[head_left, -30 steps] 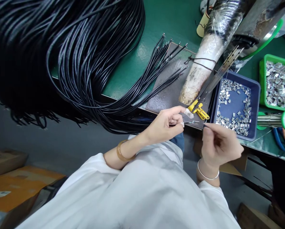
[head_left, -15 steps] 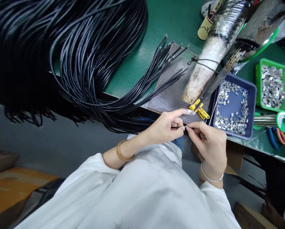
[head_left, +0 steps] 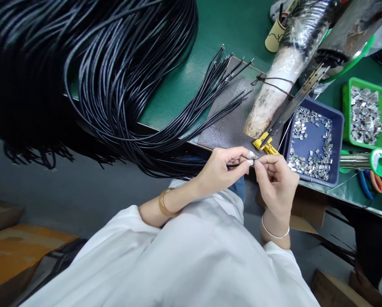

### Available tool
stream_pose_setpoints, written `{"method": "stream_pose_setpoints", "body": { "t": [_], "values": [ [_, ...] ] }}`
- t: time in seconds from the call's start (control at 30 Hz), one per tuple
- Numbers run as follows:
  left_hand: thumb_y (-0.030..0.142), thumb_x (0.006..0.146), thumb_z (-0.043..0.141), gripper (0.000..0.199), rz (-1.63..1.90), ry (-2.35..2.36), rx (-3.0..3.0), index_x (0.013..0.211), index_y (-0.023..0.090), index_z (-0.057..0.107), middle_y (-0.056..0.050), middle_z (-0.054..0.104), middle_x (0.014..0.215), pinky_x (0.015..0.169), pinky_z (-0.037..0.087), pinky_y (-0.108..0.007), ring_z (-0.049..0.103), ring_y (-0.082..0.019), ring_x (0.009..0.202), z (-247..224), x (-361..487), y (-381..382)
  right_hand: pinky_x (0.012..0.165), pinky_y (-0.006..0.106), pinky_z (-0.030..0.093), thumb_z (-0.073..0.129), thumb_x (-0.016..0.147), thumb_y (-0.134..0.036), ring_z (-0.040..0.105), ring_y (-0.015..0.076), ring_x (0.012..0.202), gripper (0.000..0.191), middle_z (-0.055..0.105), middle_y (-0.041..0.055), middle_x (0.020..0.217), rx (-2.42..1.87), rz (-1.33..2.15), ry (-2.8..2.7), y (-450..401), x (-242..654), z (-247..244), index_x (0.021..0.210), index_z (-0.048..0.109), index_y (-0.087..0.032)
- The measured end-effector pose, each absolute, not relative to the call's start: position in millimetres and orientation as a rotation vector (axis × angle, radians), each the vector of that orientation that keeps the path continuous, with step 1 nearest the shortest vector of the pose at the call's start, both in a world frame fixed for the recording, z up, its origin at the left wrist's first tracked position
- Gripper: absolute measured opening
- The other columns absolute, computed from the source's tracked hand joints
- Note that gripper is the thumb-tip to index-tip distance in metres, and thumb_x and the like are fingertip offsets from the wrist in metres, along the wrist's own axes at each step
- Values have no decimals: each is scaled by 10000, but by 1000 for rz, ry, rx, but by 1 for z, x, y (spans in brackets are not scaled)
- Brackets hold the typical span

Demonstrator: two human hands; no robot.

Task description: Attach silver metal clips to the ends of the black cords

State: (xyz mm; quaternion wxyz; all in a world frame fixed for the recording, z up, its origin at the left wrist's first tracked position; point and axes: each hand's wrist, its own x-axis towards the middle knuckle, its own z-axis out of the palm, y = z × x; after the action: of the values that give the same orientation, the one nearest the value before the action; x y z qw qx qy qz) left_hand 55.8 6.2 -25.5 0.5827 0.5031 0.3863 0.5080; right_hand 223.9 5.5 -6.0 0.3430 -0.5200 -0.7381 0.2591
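My left hand is closed in a pinch on the end of a black cable, just in front of the table edge. Close against its fingertips, my right hand pinches something too small to make out. Just beyond the fingers is a yellow clip-like part at the lower end of a metal bar. A bundle of black cables with bared ends lies on a dark mat to the left.
A blue tray and a green tray hold small metal pieces. A wrapped white tube slants over the mat. A solder spool and pliers lie right. Thick black cables cover the left.
My right hand has shifted slightly up and its wrist has moved left. My left index finger has curled in from the yellow part toward the cable end.
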Motion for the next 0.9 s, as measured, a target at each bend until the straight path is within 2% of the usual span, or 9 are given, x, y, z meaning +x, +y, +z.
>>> {"method": "stream_pose_setpoints", "body": {
  "t": [0.07,0.17,0.27,0.33,0.4,0.47,0.57,0.67,0.9],
  "values": [
    [243,905,629,193,1180,890,1188,970,87,722,-46,686,716,647,529,-209,626,-104,634,-24,55,6,459,181,389,620,942,-287,552,66,533,83,604,-51,684,-1318,707,-1836,5,224,-9,913,599,-212],
    [271,891,660,245,1196,933,1167,1023,88,757,-38,686,701,576,500,-199,580,-90,581,-23,57,6,432,192,379,661,910,-283,527,63,494,72,581,-54,664,-1314,465,-1738,5,223,-10,907,635,-216],
    [283,868,694,215,1243,986,1100,947,98,772,-30,690,702,524,452,-182,533,-70,554,-23,60,8,387,214,359,634,920,-295,499,70,434,126,557,-60,651,-1200,289,-1563,6,222,-7,1027,643,-228],
    [275,860,701,188,1265,996,1053,901,103,766,-19,679,681,506,428,-175,515,-62,541,-23,61,10,375,222,388,587,945,-257,559,94,447,206,591,-56,679,-1103,265,-1490,7,222,-6,1150,593,-243],
    [264,852,705,163,1278,985,1027,871,111,756,-11,672,671,504,420,-173,506,-56,529,-22,62,12,432,242,500,554,959,-185,676,132,555,261,680,-30,772,-1082,240,-1513,9,221,-9,1211,555,-253],
    [261,845,706,150,1284,968,1008,850,115,744,-11,676,685,525,436,-174,516,-55,534,-21,62,15,581,284,612,583,937,-124,751,168,719,261,745,1,890,-1125,176,-1614,11,220,-13,1169,589,-243],
    [262,841,698,150,1293,978,988,837,115,726,-17,674,710,587,473,-181,556,-68,590,-19,62,17,753,309,640,689,858,-87,762,181,859,200,767,14,955,-1113,66,-1767,13,218,-18,999,652,-224],
    [255,843,683,142,1288,1017,981,824,116,706,-2,621,662,568,443,-181,531,-70,586,-18,64,19,792,303,619,728,822,-90,744,165,886,187,763,23,983,-1078,9,-1843,15,217,-19,935,653,-218],
    [279,865,665,167,1246,1060,970,800,125,655,32,493,594,516,350,-189,425,-60,535,-16,65,21,771,310,594,710,824,-111,717,159,860,163,737,21,954,-1113,45,-1820,20,212,-18,888,611,-224]
  ]
}}
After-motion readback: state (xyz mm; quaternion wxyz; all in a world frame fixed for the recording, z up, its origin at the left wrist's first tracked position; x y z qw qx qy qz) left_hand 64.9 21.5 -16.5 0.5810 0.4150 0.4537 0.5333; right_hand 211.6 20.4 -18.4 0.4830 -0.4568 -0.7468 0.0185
